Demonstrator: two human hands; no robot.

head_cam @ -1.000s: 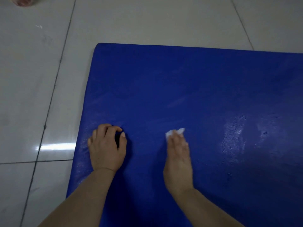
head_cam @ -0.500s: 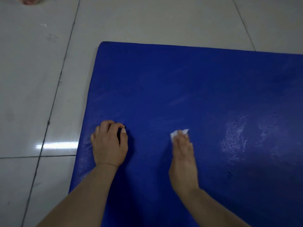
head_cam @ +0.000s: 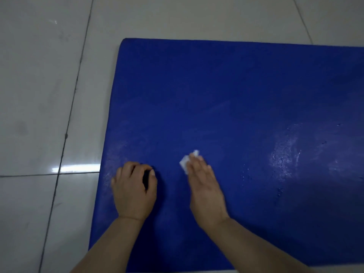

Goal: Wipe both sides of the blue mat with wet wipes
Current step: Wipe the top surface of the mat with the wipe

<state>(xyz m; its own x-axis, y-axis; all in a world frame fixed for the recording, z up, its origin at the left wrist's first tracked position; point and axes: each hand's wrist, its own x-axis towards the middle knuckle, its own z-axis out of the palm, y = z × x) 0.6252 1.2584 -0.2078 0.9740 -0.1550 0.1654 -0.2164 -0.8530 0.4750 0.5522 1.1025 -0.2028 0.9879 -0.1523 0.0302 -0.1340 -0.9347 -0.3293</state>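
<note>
The blue mat (head_cam: pixel 226 91) lies flat on a tiled floor and fills the middle and right of the view. Wet, shiny patches show on its right part. My right hand (head_cam: pixel 204 188) lies flat on the mat with straight fingers, pressing a small white wet wipe (head_cam: pixel 187 160) that sticks out under the fingertips. My left hand (head_cam: pixel 134 190) rests on the mat near its left edge, fingers curled into a loose fist with nothing in it.
Glossy grey-white floor tiles (head_cam: pixel 43 95) with dark grout lines surround the mat on the left and at the back. A bright light reflection (head_cam: pixel 76 168) lies on the tile just left of the mat.
My right hand has slid the wipe slightly left, so more of it shows beside the fingers. The left hand stays put. The camera view has shifted a little.
</note>
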